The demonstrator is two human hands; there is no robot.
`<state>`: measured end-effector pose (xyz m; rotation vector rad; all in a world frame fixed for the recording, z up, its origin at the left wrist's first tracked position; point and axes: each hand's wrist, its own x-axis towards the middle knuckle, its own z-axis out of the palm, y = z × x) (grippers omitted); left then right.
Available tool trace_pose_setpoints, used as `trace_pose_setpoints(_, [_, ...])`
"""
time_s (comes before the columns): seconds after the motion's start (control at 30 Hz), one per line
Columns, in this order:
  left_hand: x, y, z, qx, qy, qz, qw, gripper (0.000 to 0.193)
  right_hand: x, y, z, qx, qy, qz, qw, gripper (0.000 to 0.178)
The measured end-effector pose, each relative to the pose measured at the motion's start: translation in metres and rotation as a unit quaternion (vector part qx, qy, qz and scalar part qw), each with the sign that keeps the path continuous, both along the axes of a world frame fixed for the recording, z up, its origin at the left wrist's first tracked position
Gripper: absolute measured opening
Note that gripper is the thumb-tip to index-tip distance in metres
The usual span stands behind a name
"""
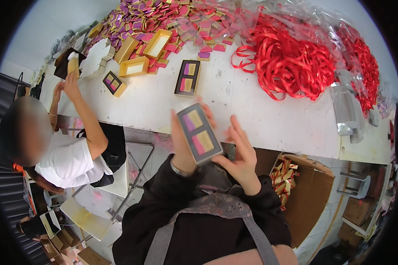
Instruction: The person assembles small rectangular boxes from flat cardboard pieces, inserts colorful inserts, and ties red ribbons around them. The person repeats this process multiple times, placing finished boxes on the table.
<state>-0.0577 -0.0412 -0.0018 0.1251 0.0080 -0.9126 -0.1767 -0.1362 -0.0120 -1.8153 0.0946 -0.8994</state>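
Left hand: wrapped around the box's left side, fingers showing past its upper right edge (181, 152).
Right hand: fingers spread, thumb by the lower right corner, perhaps touching (242, 159).
Box: tilted between the hands, in front of the table; two pink-purple-and-gold pieces in a dark insert (201, 134).
Handling: probably light, stiff card; corners could dent.
Hold: best by the outer side walls, kept level.
Table: white, carrying red ribbon beyond (269, 130) (292, 57).
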Motion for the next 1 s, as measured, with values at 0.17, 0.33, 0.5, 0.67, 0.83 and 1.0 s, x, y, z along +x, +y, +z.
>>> trace_pose_setpoints(0.17, [-0.055,0.002,0.033,0.237,-0.061,-0.079,0.966,0.054,-0.004,-0.025,0.011,-0.061,-0.009,0.026,0.998,0.063])
trace_pose_setpoints(0.33, [-0.057,0.024,0.008,0.513,-0.572,-0.175,0.616,0.028,-0.002,-0.035,0.022,0.183,-0.012,-0.125,0.975,0.054])
trace_pose_setpoints(0.5, [-0.058,0.016,-0.004,0.47,-0.638,0.119,0.599,0.064,0.004,-0.035,0.032,0.196,0.151,-0.183,0.952,0.043])
trace_pose_setpoints(0.67, [-0.048,0.01,-0.011,0.4,-0.657,0.086,0.634,0.065,0.006,-0.006,0.015,0.155,0.155,-0.144,0.965,0.019])
trace_pose_setpoints(0.83, [-0.049,0.018,-0.012,0.349,-0.461,0.008,0.816,0.04,0.0,-0.001,-0.013,0.262,0.079,-0.007,0.962,0.016])
trace_pose_setpoints(1.0, [-0.037,0.02,-0.001,0.349,-0.483,-0.077,0.799,0.042,-0.001,0.004,-0.015,0.226,0.041,-0.061,0.971,0.022])
